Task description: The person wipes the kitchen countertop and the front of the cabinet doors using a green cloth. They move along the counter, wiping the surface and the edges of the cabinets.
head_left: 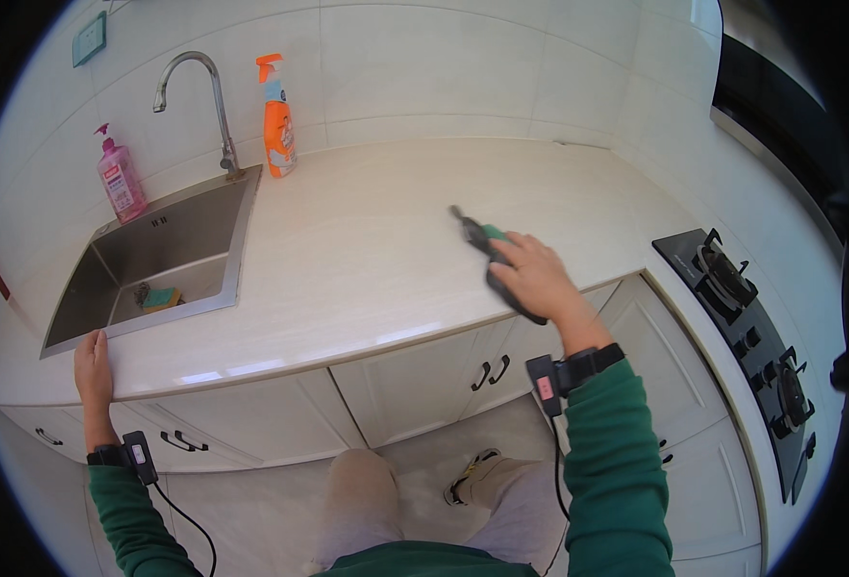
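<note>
My right hand (pixel 535 274) is closed around a dark, elongated tool with a narrow tip and a green part (pixel 480 240). It holds the tool over the right half of the pale countertop (pixel 367 250), tip pointing away toward the back wall. The tool is slightly blurred, and its exact kind does not show. My left hand (pixel 93 367) rests on the counter's front edge, beside the near left corner of the steel sink (pixel 165 322). Its fingers lie stretched out with nothing in them.
A pink pump bottle (pixel 122 183) and a curved faucet (pixel 215 106) stand behind the sink; a sponge (pixel 162 299) lies inside it. An orange spray bottle (pixel 278 135) stands right of the faucet. A black gas hob (pixel 747 337) occupies the right counter, with white cabinets (pixel 424 375) below.
</note>
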Available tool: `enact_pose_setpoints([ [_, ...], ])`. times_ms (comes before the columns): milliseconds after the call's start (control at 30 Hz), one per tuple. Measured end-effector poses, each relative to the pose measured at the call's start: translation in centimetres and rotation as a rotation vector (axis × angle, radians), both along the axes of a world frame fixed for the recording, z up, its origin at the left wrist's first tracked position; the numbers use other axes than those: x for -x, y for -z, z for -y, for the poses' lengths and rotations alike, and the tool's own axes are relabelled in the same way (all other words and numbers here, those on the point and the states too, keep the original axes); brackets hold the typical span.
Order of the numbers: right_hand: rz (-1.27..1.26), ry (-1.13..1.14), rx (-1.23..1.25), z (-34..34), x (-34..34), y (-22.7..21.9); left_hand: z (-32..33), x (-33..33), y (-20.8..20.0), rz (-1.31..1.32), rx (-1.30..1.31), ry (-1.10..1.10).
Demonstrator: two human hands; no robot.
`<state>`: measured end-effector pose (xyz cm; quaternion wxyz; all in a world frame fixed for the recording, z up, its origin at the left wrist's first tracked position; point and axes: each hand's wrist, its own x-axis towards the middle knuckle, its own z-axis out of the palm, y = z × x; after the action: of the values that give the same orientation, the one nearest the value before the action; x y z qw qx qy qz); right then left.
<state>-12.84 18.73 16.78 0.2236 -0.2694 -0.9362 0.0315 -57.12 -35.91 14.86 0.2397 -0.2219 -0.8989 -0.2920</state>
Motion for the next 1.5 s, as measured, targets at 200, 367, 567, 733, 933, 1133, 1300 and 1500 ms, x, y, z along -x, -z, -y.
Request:
enact_pose_setpoints([
  [200,-0.026,0.483,-0.062,-4.9,-3.6,0.7,-0.6,-1.3,-0.1,-0.101,0.074,-0.048],
  [367,-0.001,0.520,-0.102,-4.6,-1.8,1.0,-1.3,-2.1,-0.3,-0.095,0.059,-0.083],
  [567,-0.156,0.094,-0.162,1.3,3.0,1.0,-1.6,-2.5,-0.4,-0.085,0.021,-0.100],
  [733,-0.229,-0.200,-0.188,8.6,8.3,0.7,-1.6,-2.5,-0.3,-0.096,0.050,-0.091],
  [933,-0.231,-0.417,-0.179,17.3,13.1,0.6,-1.8,-2.7,-0.4,-0.097,0.079,-0.092],
  [1133,-0.345,-0.659,-0.090,23.9,16.3,0.5,-1.6,-2.1,-0.5,-0.059,0.079,-0.071],
  [1300,-0.211,-0.625,-0.046,23.2,15.3,0.1,-1.4,-1.9,-0.6,-0.031,0.083,-0.062],
  [1500,-0.150,-0.396,-0.072,17.8,11.3,0.5,-1.6,-2.2,-0.9,-0.018,0.129,-0.059],
])
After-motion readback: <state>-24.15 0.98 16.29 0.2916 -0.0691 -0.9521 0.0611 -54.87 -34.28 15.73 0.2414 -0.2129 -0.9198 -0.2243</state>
